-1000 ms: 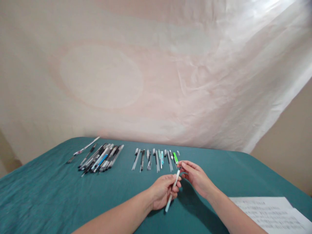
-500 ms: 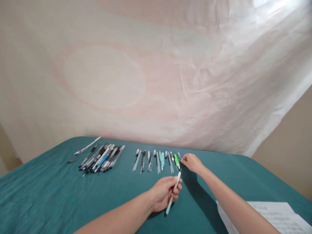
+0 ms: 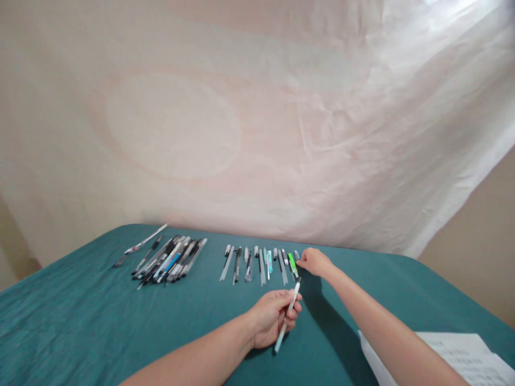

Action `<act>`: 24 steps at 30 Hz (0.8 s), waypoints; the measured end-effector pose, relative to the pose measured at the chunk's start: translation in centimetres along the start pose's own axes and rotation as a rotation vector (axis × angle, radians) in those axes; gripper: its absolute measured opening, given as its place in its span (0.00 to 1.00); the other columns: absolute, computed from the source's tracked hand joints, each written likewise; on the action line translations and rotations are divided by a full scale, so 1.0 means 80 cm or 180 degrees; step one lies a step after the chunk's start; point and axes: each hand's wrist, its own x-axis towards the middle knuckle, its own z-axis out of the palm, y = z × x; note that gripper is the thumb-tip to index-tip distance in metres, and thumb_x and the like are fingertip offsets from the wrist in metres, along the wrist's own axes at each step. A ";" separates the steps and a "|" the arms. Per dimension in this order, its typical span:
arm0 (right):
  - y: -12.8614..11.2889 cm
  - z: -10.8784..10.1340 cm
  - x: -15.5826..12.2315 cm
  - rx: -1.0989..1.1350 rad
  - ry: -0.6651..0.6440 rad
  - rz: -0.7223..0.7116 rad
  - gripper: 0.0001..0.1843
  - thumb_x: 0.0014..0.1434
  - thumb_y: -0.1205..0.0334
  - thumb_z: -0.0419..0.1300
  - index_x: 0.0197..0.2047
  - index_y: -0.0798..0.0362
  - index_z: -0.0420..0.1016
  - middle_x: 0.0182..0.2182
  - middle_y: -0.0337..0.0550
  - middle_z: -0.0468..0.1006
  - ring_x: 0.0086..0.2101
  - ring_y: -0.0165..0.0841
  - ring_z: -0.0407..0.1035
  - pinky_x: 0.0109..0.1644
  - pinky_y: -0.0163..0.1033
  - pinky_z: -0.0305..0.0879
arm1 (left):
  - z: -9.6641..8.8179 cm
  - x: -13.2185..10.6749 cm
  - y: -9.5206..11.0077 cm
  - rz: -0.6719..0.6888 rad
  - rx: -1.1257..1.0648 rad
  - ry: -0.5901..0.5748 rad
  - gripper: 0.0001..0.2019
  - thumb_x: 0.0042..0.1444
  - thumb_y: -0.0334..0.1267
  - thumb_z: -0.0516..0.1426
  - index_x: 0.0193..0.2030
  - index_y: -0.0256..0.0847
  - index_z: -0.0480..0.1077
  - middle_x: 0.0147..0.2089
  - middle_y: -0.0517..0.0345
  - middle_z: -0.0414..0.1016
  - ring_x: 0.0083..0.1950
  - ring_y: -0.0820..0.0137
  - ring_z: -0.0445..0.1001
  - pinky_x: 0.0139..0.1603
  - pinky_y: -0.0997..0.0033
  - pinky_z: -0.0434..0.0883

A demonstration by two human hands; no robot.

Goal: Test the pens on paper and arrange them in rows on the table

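My left hand [image 3: 271,317] is closed round a white pen [image 3: 288,314] with a pale blue end, held slanted over the teal tablecloth [image 3: 80,321]. Farther back, my right hand [image 3: 316,261] reaches to the right end of a row of pens and caps [image 3: 259,262]. Its fingers are curled together at a small cap [image 3: 296,255] beside a green pen [image 3: 292,263]. Whether they grip the cap is hard to make out.
A heap of black, white and blue pens [image 3: 169,261] lies at the back left, with a single pen [image 3: 142,242] beyond it. White printed sheets [image 3: 462,356] lie at the near right corner. A pale cloth backdrop [image 3: 257,118] hangs behind the table.
My right hand left the pen's tip and went back to the right end of the row, fingers pinched at a small cap. My left hand kept the pen almost still.
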 end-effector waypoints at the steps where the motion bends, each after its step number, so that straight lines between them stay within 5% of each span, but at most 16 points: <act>1: 0.000 0.000 -0.001 0.0033 0.0002 0.0009 0.14 0.47 0.53 0.57 0.21 0.55 0.74 0.26 0.51 0.77 0.30 0.36 0.70 0.30 0.34 0.56 | 0.000 0.000 0.000 0.0005 -0.0005 -0.0007 0.09 0.51 0.38 0.54 0.34 0.33 0.65 0.25 0.60 0.63 0.19 0.84 0.57 0.19 0.84 0.51; 11: 0.003 -0.016 -0.052 0.1028 -0.0436 -0.0210 0.15 0.54 0.55 0.51 0.31 0.57 0.73 0.28 0.47 0.77 0.26 0.29 0.69 0.27 0.31 0.58 | -0.002 0.002 0.000 0.0010 -0.0096 0.0058 0.09 0.51 0.38 0.54 0.35 0.33 0.65 0.25 0.60 0.63 0.20 0.84 0.58 0.19 0.84 0.53; 17: -0.014 -0.027 -0.115 0.3719 -0.1563 -0.0402 0.19 0.53 0.49 0.54 0.36 0.57 0.72 0.32 0.45 0.74 0.27 0.25 0.66 0.31 0.31 0.61 | 0.002 0.001 0.002 0.0049 -0.0153 0.0063 0.09 0.52 0.39 0.54 0.35 0.34 0.65 0.25 0.60 0.64 0.20 0.84 0.58 0.20 0.84 0.53; 24: -0.037 -0.013 -0.128 0.4429 -0.1180 -0.0265 0.16 0.45 0.53 0.62 0.31 0.58 0.73 0.24 0.39 0.71 0.24 0.24 0.62 0.27 0.29 0.58 | 0.000 0.001 0.000 0.0080 -0.0098 0.0033 0.10 0.51 0.39 0.55 0.35 0.33 0.66 0.25 0.61 0.64 0.20 0.85 0.59 0.21 0.84 0.54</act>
